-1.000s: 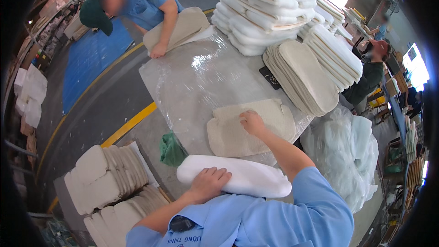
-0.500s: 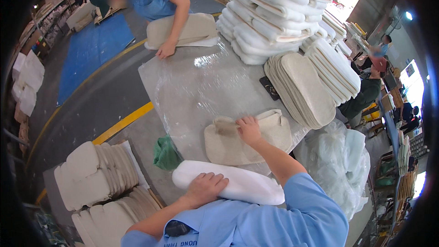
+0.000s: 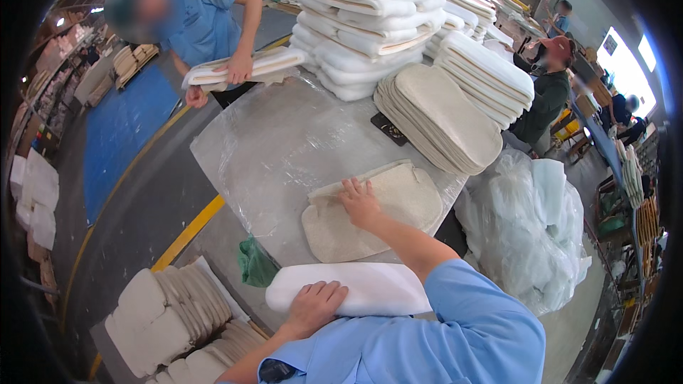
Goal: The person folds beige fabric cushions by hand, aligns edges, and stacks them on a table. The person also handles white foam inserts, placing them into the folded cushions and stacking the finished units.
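My left hand (image 3: 316, 307) rests over the near edge of a white padded cushion (image 3: 384, 290), fingers together, holding it against my front. Beyond it, a beige fabric cover (image 3: 413, 203) lies flat on the plastic-covered table (image 3: 284, 135), its upper edge loose and folded. My right hand (image 3: 360, 204) lies on this cover near the fold, fingers spread and pressing down. To the right a stack of beige covered pads (image 3: 445, 117) leans beside a dark flat card-like piece (image 3: 388, 129).
Tall white pads (image 3: 366, 25) stand piled at the back, with more white pads (image 3: 487, 78) to the right. Clear plastic bags (image 3: 526, 227) bulge right of the table. Stacked beige covers (image 3: 153, 320) and a green bag (image 3: 256, 262) are at left. A co-worker (image 3: 206, 21) stands across the table.
The co-worker has lifted the beige and white pad from the table and holds it at the far left edge. My right hand has shifted slightly left, fingers spreading. The whole view has turned a little.
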Demonstrator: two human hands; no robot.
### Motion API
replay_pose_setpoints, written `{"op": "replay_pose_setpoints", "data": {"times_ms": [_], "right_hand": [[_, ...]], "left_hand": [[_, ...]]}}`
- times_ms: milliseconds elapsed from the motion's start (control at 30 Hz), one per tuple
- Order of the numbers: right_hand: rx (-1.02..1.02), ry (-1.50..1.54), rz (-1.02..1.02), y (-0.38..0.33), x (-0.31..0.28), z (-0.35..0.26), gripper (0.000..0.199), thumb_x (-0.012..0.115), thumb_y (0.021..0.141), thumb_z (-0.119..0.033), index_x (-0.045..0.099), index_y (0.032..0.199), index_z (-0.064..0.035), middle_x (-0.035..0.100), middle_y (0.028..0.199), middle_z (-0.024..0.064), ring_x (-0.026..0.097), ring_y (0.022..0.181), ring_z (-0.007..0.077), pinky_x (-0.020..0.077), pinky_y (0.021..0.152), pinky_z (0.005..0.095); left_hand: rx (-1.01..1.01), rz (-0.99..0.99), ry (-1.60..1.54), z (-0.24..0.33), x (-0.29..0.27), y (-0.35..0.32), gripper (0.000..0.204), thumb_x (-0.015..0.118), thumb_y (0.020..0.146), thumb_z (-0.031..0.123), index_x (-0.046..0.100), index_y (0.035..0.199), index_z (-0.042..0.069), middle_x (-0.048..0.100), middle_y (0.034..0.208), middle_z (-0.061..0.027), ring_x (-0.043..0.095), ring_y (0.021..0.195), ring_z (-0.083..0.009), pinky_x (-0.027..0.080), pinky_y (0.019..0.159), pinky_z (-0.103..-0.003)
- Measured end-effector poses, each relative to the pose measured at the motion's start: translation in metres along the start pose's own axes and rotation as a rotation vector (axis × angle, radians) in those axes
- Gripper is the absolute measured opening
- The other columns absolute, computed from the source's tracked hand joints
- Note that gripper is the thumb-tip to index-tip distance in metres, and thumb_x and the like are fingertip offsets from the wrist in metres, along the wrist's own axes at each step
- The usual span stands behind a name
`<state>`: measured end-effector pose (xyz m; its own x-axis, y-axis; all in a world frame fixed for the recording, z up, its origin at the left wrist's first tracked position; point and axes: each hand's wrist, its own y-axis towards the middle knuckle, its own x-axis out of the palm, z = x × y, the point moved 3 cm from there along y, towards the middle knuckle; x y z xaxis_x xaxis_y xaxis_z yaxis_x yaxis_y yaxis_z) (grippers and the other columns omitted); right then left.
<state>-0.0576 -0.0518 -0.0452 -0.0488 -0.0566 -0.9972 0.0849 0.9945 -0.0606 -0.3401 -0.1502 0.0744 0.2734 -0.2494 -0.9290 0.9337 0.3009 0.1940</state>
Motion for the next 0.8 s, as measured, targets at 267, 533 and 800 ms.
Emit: {"op": "replay_pose_setpoints", "data": {"times_ms": [267, 533, 800], "right_hand": [[0.035, 0.134, -0.061, 0.001, -0.006, 0.001, 0.033, 0.069, 0.09, -0.016, 0.068, 0.123, -0.0148, 0.067, 0.121, 0.0106, 0.057, 0.131, 0.0328, 0.0323, 0.122, 0.0588], [-0.178, 0.324, 0.181, -0.045, -0.034, 0.024, 0.03, 0.073, 0.082, -0.009, 0.075, 0.111, -0.0178, 0.071, 0.115, 0.0026, 0.06, 0.122, 0.0269, 0.0362, 0.115, 0.0484], [-0.422, 0.503, 0.4, -0.084, -0.093, 0.03, 0.038, 0.071, 0.074, 0.002, 0.076, 0.107, -0.017, 0.071, 0.113, -0.0013, 0.062, 0.115, 0.0262, 0.0417, 0.108, 0.0463]], "left_hand": [[-0.021, -0.032, -0.011, 0.001, 0.002, -0.003, 0.05, 0.072, 0.078, 0.019, 0.065, 0.126, 0.013, 0.069, 0.125, -0.0049, 0.068, 0.109, -0.0242, 0.052, 0.087, -0.04], [-0.101, -0.437, -0.421, -0.032, -0.01, 0.005, 0.063, 0.08, 0.082, 0.027, 0.062, 0.14, 0.011, 0.066, 0.136, -0.0142, 0.063, 0.126, -0.0356, 0.049, 0.107, -0.047], [0.112, -0.145, 0.011, -0.07, -0.027, 0.147, 0.063, 0.081, 0.086, 0.033, 0.065, 0.14, 0.003, 0.063, 0.145, -0.0154, 0.04, 0.153, -0.0399, 0.028, 0.129, -0.053]]}}
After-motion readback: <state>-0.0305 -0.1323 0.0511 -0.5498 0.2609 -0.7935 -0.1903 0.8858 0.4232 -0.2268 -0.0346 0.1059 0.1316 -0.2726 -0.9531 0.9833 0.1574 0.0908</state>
